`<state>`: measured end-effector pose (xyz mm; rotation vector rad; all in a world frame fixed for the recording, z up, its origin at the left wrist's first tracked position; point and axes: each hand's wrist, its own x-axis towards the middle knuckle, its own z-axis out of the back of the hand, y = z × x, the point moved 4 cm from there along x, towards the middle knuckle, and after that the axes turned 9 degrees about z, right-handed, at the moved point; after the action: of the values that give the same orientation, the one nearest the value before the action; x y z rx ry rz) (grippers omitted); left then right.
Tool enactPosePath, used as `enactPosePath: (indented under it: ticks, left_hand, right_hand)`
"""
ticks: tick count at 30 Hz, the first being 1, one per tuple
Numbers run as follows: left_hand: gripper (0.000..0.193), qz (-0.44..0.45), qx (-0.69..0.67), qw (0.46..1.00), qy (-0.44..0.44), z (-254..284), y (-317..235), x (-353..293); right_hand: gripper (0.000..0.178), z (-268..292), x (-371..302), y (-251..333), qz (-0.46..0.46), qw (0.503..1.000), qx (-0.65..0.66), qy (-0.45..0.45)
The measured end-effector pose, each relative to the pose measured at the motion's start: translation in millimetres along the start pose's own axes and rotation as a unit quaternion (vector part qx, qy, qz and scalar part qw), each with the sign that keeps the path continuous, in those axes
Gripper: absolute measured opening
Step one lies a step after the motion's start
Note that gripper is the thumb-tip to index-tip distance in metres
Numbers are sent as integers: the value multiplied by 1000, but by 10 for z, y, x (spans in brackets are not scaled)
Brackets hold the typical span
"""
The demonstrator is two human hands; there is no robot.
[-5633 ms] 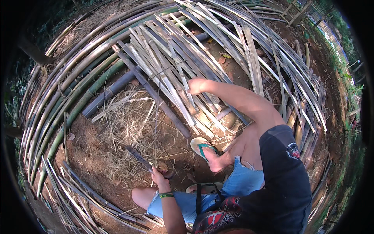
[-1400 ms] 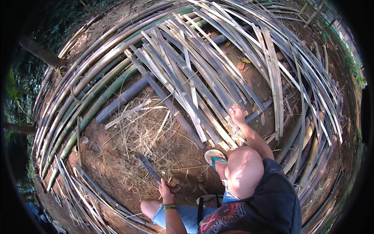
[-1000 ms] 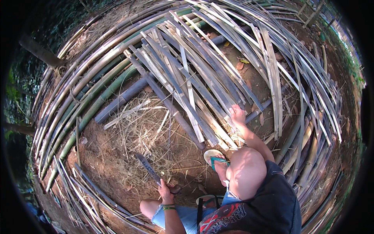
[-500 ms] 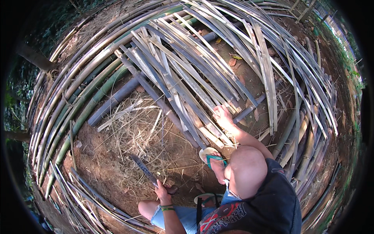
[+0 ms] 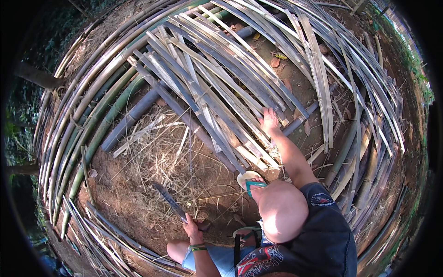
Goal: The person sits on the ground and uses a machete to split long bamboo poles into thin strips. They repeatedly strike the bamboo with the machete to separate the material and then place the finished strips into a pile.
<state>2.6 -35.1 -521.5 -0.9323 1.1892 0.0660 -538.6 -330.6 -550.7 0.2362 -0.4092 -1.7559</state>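
Note:
My left hand [image 5: 193, 230], a band round its wrist, is closed on the handle of a machete [image 5: 169, 200]. The long dark blade points up and to the left over the ground. Out in front, my right hand [image 5: 270, 122] lies with fingers stretched out on the near ends of a row of split bamboo strips [image 5: 226, 99]. These pale and grey strips slant from the upper left toward my foot, resting across a dark bamboo pole [image 5: 189, 121]. My sandalled foot [image 5: 252, 183] is at the near end of one strip.
Whole bamboo poles [image 5: 107, 114] curve along the left side. More split strips [image 5: 318, 78] lie at the right. Thin shavings [image 5: 164, 161] cover the soil left of centre. Another bundle of strips [image 5: 106, 240] lies at the lower left, and a tree trunk [image 5: 37, 75] stands beyond.
My right hand has moved slightly forward and right along the strips' ends, its arm reaching out straighter. The machete has stayed in my left hand at nearly the same place.

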Motion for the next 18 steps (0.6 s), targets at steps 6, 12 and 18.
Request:
enactPosePath:
  ticks: [6,12,18]
  left_hand:
    - [31,-11,-7,1000,25,-118,-42,-61]
    - [31,8,-39,999,29,-34,-76,-85]
    - [34,1,-31,998,48,-11,-4,18]
  right_hand:
    - [31,62,69,-236,2,998,-68,-12]
    - [28,381,-63,94,-11,988,153,-15]
    - [31,609,-155,455,21,927,373,-36]
